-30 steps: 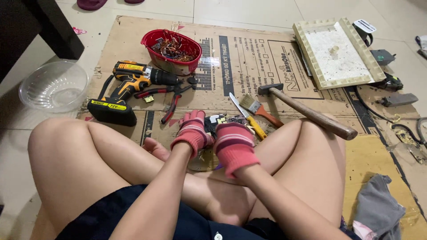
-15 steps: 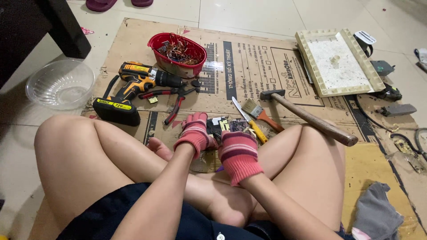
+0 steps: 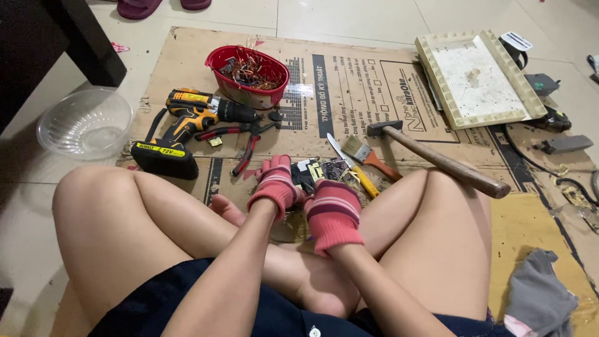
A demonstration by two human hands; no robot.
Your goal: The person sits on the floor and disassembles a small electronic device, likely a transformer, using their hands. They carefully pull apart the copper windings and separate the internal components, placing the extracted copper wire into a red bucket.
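printed brown cardboard sheet (image 3: 349, 81) under tools, red bowl (image 3: 248, 75) of wire scraps, gloved left hand (image 3: 276, 186) and right hand (image 3: 334, 212) both closed on small circuit board (image 3: 315, 171)

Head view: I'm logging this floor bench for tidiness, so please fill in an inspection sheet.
Surface: flattened cardboard sheet on tiled floor.
Job's things: small circuit board held between both hands.
Clutter: cordless drill, red bowl of wire scraps, pliers, hammer, brush, cream panel, grey cloth.
Grippers: left hand and right hand in striped gloves, on the board.
Cables: black cable at right.
Surroundings: clear bowl, dark furniture leg.
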